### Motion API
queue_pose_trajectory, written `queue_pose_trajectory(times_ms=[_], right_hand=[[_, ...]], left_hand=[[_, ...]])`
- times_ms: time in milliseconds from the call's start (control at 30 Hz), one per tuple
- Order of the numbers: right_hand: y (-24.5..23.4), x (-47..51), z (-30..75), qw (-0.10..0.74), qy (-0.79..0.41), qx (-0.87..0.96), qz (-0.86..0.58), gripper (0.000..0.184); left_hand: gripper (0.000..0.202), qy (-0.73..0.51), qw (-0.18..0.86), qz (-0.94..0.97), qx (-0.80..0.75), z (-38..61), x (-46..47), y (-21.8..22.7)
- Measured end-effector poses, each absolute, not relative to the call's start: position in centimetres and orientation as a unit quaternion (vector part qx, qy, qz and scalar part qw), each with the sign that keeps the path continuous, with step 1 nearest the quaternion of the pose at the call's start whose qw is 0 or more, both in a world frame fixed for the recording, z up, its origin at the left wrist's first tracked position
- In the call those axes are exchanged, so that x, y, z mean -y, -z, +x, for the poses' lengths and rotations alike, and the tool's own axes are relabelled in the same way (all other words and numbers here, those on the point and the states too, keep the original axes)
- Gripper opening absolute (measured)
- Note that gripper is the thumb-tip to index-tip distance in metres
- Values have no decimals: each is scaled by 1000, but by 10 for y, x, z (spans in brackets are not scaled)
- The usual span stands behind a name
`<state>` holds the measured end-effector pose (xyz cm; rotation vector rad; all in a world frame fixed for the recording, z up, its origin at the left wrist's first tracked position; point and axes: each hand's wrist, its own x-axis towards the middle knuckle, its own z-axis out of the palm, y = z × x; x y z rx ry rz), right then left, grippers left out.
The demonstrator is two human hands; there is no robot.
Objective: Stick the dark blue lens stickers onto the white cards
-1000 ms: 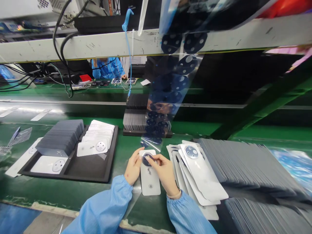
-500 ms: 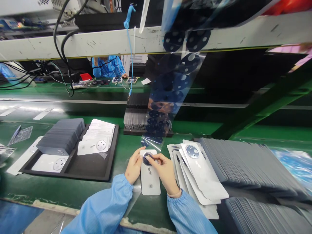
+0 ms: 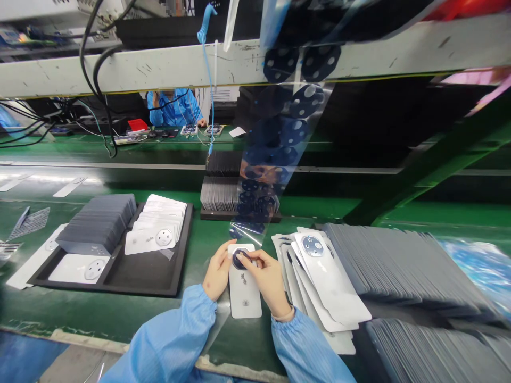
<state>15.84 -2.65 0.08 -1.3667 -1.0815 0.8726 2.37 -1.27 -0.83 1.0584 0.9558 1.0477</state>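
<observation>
A white phone back cover lies flat on the green mat in front of me. My left hand grips its upper left edge with curled fingers. My right hand pinches a dark round lens sticker onto the cover's camera ring. A clear film strip carrying several dark round stickers hangs from above down to the cover's top.
A fanned pile of white covers lies right of my hands, beside long rows of grey sheets. At the left, a black tray holds grey and white covers. Another person in blue works beyond the conveyor.
</observation>
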Motion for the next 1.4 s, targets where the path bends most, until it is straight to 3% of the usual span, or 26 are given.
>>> queue_pose_trajectory(times_ms=[667,767,833,900,1000,1100,1267,1400], right_hand=[[12,36,144,516,-108,570,-630,29],[9,36,143,538,-116,557,-622,46],[5,34,146,563,-134,529,-620,75],[2,32,150,571,-201,500,-619,89],[2,31,155,531,-336,475,-616,67],[7,30,159,511,-370,459,-626,48],[14,23,168,525,-401,467,-587,46],[11,20,170,496,-503,489,-511,53]], left_hand=[[58,-516,642,431,-370,30,19,-3],[58,-520,636,425,-380,30,19,-6],[58,-518,640,413,-389,31,19,-6],[59,-512,648,406,-391,32,20,-6],[57,-496,655,415,-392,35,23,-4],[55,-485,659,414,-399,37,25,-3],[55,-505,662,384,-399,37,25,-4],[53,-554,651,334,-397,34,24,-10]])
